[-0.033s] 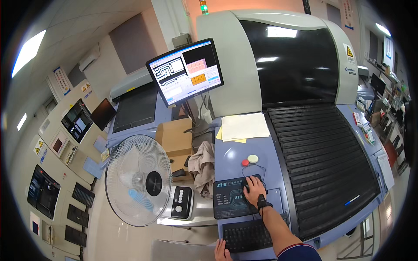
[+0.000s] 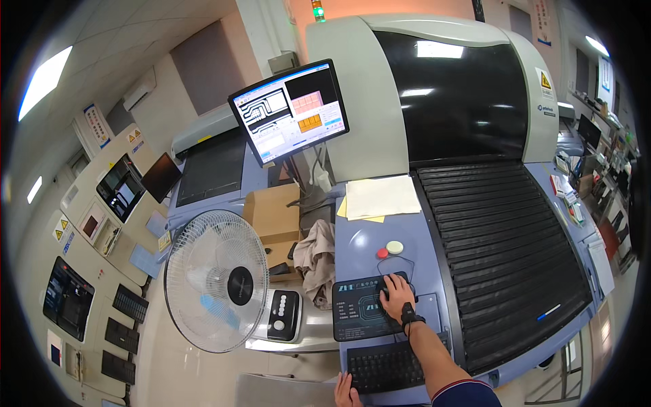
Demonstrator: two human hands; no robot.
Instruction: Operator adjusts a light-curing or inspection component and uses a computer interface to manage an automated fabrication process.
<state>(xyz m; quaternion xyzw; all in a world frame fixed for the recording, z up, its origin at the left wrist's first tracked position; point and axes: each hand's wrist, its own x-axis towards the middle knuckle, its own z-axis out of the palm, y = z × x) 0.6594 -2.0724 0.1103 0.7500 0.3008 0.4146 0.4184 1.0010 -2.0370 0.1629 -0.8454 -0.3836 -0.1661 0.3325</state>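
My right hand point(image 2: 395, 298) is wrapped over a dark computer mouse point(image 2: 384, 294), mostly hidden under the fingers. The mouse rests on a black mouse pad point(image 2: 349, 324) with pale blue print. On that wrist is a black band. Below the pad lies a black keyboard point(image 2: 383, 367), its right end partly covered by my forearm. At the keyboard's lower left corner, my left hand point(image 2: 346, 392) shows only in part, fingers stretched out and touching or close to its edge. A lit monitor point(image 2: 290, 112) up ahead displays black-and-white track patterns with pink and orange panels.
Right of the keyboard stretches a ribbed black machine bed point(image 2: 508, 258) bearing a blue-and-white pen point(image 2: 548, 312). Red point(image 2: 382, 253) and pale green point(image 2: 394, 247) round buttons sit beyond the pad, before stacked paper sheets point(image 2: 383, 197). Leftward stand a fan point(image 2: 217, 281), a crumpled cloth point(image 2: 314, 254) and a cardboard box point(image 2: 274, 214).
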